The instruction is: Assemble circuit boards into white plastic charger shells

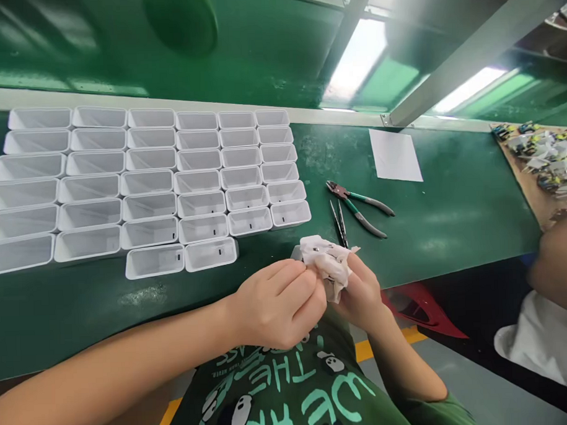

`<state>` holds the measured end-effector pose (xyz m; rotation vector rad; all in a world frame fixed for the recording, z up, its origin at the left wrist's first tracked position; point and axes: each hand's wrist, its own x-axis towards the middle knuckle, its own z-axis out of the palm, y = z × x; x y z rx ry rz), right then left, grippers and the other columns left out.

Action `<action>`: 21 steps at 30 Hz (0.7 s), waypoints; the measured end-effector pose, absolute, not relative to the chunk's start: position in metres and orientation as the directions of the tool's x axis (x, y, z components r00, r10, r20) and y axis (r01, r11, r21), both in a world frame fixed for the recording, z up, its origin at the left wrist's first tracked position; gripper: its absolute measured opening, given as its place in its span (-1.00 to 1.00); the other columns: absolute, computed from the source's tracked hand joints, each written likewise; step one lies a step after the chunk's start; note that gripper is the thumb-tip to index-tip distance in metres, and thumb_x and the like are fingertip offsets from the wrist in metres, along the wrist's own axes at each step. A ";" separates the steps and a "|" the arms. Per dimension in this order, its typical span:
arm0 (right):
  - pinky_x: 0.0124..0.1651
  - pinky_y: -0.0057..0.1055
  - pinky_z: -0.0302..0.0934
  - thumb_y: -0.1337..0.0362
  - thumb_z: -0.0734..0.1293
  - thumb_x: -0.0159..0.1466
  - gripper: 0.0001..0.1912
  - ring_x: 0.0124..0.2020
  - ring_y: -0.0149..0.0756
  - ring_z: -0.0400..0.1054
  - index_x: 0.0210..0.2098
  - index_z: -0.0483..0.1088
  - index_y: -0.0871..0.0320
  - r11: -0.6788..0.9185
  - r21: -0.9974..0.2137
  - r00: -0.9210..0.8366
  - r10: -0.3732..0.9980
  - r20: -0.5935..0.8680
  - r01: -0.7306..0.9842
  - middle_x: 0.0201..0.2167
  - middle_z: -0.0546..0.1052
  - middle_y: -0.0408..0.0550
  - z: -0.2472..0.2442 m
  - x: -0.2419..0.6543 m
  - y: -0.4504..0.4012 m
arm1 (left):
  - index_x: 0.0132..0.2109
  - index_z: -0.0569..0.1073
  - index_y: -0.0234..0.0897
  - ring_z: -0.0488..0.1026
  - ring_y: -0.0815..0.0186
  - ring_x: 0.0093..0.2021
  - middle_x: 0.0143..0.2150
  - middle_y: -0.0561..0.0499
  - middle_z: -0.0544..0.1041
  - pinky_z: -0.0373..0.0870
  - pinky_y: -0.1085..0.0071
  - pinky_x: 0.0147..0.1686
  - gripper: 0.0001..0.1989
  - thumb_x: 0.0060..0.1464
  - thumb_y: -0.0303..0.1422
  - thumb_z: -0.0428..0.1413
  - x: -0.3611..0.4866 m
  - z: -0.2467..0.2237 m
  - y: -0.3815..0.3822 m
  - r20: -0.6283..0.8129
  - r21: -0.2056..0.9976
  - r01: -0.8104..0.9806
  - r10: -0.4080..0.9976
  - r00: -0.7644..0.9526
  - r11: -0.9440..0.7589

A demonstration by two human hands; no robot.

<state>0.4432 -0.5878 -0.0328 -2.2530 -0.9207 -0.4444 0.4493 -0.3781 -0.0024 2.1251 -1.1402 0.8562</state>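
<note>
My left hand (277,305) and my right hand (360,290) meet over the front edge of the green bench. Between them they hold a small white object wrapped in a crumpled white cloth (327,260); the object itself is mostly hidden by the cloth and fingers. Just behind the hands, many white open plastic shells (147,180) lie in neat rows on the green mat, the nearest row holding two shells (183,258).
Green-handled cutting pliers (360,203) and thin tweezers (340,224) lie right of the shells. A white paper sheet (395,154) sits further back. A board of small parts (542,154) and another person's arm (557,265) are at the right edge.
</note>
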 end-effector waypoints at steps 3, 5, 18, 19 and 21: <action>-0.21 -0.23 0.45 0.47 0.33 0.20 -0.65 -0.09 -0.06 0.46 -0.03 0.38 0.12 -0.541 -0.442 0.697 0.515 0.500 0.716 -0.11 0.48 0.15 -0.033 0.444 -0.592 | -0.33 0.57 -0.44 0.53 0.24 -0.37 -0.40 -0.11 0.56 0.54 0.33 -0.37 -0.90 0.10 -0.54 0.14 0.451 -0.004 -0.377 0.818 0.161 -0.901 -0.456 0.350 -0.403; -0.24 -0.23 0.43 0.45 0.34 0.20 -0.70 -0.11 -0.05 0.46 -0.08 0.40 0.11 -0.565 -0.407 0.694 0.539 0.477 0.718 -0.10 0.47 0.15 -0.032 0.445 -0.596 | -0.39 0.56 -0.34 0.49 0.30 -0.41 -0.38 -0.04 0.55 0.47 0.38 -0.50 -0.89 0.08 -0.50 0.17 0.450 -0.003 -0.378 0.875 0.092 -0.934 -0.419 0.241 -0.346; -0.28 -0.26 0.39 0.40 0.36 0.22 -0.73 -0.24 -0.14 0.41 -0.08 0.38 0.13 -0.547 -0.288 0.614 0.637 0.467 0.786 -0.17 0.47 0.10 -0.028 0.455 -0.603 | -0.26 0.59 -0.47 0.57 0.24 -0.30 -0.35 -0.15 0.59 0.62 0.33 -0.16 -0.80 0.21 -0.54 0.05 0.442 -0.011 -0.375 0.807 0.164 -0.885 -0.457 0.374 -0.436; -0.28 -0.25 0.38 0.41 0.37 0.21 -0.75 -0.24 -0.14 0.40 -0.11 0.39 0.12 -0.538 -0.303 0.615 0.639 0.462 0.787 -0.17 0.47 0.09 -0.029 0.455 -0.603 | -0.27 0.59 -0.46 0.57 0.24 -0.30 -0.34 -0.14 0.60 0.62 0.32 -0.16 -0.78 0.21 -0.54 0.04 0.443 -0.010 -0.375 0.801 0.170 -0.885 -0.462 0.380 -0.433; -0.28 -0.25 0.37 0.44 0.38 0.18 -0.78 -0.23 -0.14 0.40 -0.18 0.41 0.10 -0.521 -0.340 0.621 0.629 0.467 0.783 -0.16 0.47 0.08 -0.030 0.455 -0.604 | -0.31 0.60 -0.43 0.56 0.25 -0.33 -0.35 -0.13 0.59 0.62 0.33 -0.23 -0.79 0.18 -0.53 0.06 0.444 -0.009 -0.376 0.818 0.164 -0.895 -0.450 0.359 -0.416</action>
